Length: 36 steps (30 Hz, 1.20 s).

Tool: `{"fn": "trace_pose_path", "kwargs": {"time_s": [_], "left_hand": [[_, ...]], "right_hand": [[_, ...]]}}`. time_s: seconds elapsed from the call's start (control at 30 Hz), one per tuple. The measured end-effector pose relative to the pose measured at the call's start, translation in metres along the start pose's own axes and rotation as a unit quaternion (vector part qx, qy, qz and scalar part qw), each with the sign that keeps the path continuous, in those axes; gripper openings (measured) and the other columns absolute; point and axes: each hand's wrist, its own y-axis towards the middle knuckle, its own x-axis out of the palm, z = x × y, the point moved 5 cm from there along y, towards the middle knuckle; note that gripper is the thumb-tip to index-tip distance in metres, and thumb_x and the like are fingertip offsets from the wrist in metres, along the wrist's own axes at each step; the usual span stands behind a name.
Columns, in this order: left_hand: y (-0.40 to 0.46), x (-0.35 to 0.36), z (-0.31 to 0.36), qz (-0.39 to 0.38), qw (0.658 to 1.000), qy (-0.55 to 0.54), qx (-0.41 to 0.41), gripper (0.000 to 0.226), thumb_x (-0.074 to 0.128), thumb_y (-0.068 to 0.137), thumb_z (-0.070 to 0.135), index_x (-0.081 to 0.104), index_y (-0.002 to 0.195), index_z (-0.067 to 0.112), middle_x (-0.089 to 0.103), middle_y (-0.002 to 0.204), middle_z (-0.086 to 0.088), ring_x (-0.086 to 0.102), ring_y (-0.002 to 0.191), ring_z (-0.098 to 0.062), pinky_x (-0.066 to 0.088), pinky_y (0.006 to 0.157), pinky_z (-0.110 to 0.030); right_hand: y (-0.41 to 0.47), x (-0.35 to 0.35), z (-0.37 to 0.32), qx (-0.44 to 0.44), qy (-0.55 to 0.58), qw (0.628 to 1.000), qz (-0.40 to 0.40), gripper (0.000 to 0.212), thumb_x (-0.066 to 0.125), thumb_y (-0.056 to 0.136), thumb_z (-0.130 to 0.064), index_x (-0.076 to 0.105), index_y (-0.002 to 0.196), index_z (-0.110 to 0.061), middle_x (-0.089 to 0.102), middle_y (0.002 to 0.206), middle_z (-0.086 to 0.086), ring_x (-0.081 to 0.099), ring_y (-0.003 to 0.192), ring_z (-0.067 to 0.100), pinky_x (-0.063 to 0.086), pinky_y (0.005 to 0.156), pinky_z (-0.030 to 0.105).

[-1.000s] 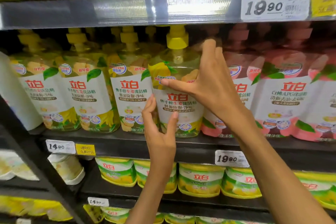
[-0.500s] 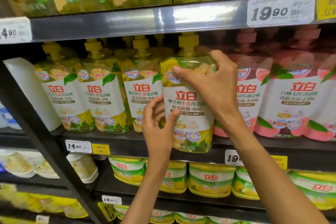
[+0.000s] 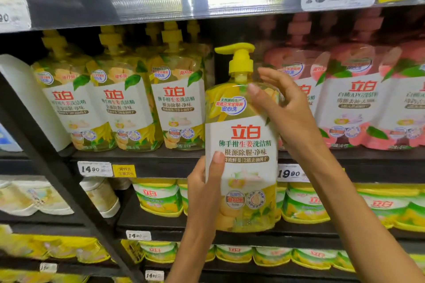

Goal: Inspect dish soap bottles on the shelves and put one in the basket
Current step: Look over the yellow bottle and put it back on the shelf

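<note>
A yellow dish soap bottle [image 3: 243, 158] with a yellow pump and a white label hangs upright in front of the shelves, off the middle shelf. My left hand [image 3: 203, 188] grips its lower left side, thumb across the label. My right hand [image 3: 285, 112] holds its upper right shoulder, thumb on the front near the pump neck. Several matching yellow bottles [image 3: 177, 103] stand in a row on the middle shelf [image 3: 128, 156] to the left. No basket is in view.
Pink dish soap bottles [image 3: 358, 103] fill the middle shelf on the right. Yellow refill packs [image 3: 158, 197] lie on the lower shelves. A dark slanted shelf upright [image 3: 55, 167] crosses the left side. The upper shelf edge [image 3: 161, 4] carries price tags overhead.
The yellow bottle has come off the middle shelf toward me and lower. Both hands moved with it; my left hand went from touching its side to gripping it.
</note>
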Motion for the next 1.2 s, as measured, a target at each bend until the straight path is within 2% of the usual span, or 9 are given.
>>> {"fn": "trace_pose_path", "kwargs": {"time_s": [0.17,0.4,0.57,0.7,0.8,0.87,1.07,1.13,1.2], "left_hand": [[-0.022,0.005,0.0,-0.05,0.997,-0.001,-0.053,0.065,0.051,0.067,0.067,0.067,0.112,0.024,0.075,0.103,-0.003,0.072,0.094,-0.022,0.056,0.086,-0.046],[-0.042,0.004,0.001,-0.097,0.992,0.001,-0.079,0.056,0.049,0.08,0.066,0.06,0.123,0.032,0.07,0.116,-0.001,0.067,0.107,-0.022,0.049,0.097,-0.048],[-0.039,0.001,0.0,-0.12,0.989,0.018,-0.079,0.046,0.053,0.068,0.074,0.068,0.103,0.049,0.073,0.109,0.008,0.068,0.103,-0.011,0.051,0.093,-0.041],[-0.036,-0.008,-0.003,-0.125,0.988,-0.04,-0.083,0.045,0.051,0.066,0.071,0.07,0.1,0.051,0.072,0.11,0.009,0.068,0.104,-0.01,0.056,0.078,-0.025],[-0.04,-0.003,-0.007,-0.145,0.977,-0.111,-0.105,0.045,0.05,0.073,0.066,0.07,0.106,0.044,0.071,0.114,0.006,0.067,0.105,-0.012,0.056,0.075,-0.024],[-0.042,0.0,-0.014,-0.144,0.97,-0.139,-0.136,0.049,0.052,0.074,0.064,0.07,0.111,0.037,0.07,0.118,-0.001,0.066,0.108,-0.018,0.056,0.078,-0.03],[-0.036,-0.01,-0.025,-0.13,0.98,-0.027,-0.148,0.052,0.038,0.077,0.074,0.067,0.111,0.046,0.072,0.11,0.007,0.067,0.103,-0.007,0.056,0.08,-0.025],[-0.028,-0.008,-0.01,-0.136,0.985,0.051,-0.096,0.074,0.04,0.064,0.086,0.056,0.124,0.046,0.074,0.096,0.012,0.069,0.087,-0.002,0.052,0.072,-0.021],[-0.032,-0.009,-0.002,-0.168,0.981,0.086,-0.041,0.12,0.053,0.036,0.096,0.041,0.139,0.035,0.069,0.113,0.006,0.065,0.101,-0.01,0.052,0.085,-0.031]], "right_hand": [[-0.033,0.007,0.039,0.125,0.132,0.976,-0.121,0.053,0.072,0.073,-0.05,0.052,0.122,-0.05,0.071,0.118,-0.004,0.069,0.106,0.018,0.057,0.088,0.041],[-0.044,0.004,0.032,0.121,0.204,0.97,-0.054,0.057,0.07,0.077,-0.042,0.053,0.13,-0.029,0.073,0.111,0.005,0.072,0.099,0.024,0.06,0.079,0.041],[-0.05,0.007,0.029,0.134,0.125,0.983,-0.007,0.085,0.074,0.062,-0.07,0.045,0.135,-0.037,0.067,0.123,0.0,0.067,0.11,0.021,0.055,0.091,0.047],[-0.053,-0.002,0.024,0.104,0.151,0.983,-0.014,0.062,0.057,0.078,-0.07,0.052,0.129,-0.035,0.072,0.106,-0.017,0.068,0.101,0.004,0.056,0.085,0.031],[-0.052,0.006,0.029,0.133,0.252,0.955,-0.082,0.067,0.065,0.077,-0.064,0.055,0.132,-0.026,0.067,0.126,0.002,0.062,0.118,0.02,0.048,0.102,0.047],[-0.053,0.017,0.027,0.169,0.34,0.913,-0.148,0.061,0.075,0.065,-0.06,0.071,0.115,-0.025,0.07,0.119,0.006,0.066,0.112,0.024,0.055,0.091,0.042],[-0.052,0.02,0.032,0.17,0.395,0.895,-0.121,0.024,0.059,0.089,-0.039,0.077,0.098,-0.025,0.074,0.106,0.006,0.069,0.102,0.024,0.054,0.093,0.045],[-0.05,0.016,0.029,0.15,0.355,0.918,-0.09,0.036,0.064,0.086,-0.036,0.067,0.118,-0.021,0.07,0.116,0.009,0.067,0.109,0.027,0.054,0.093,0.046],[-0.05,0.014,0.026,0.134,0.297,0.943,-0.065,0.05,0.069,0.083,-0.036,0.057,0.128,-0.018,0.069,0.119,0.011,0.068,0.108,0.027,0.057,0.087,0.044]]}}
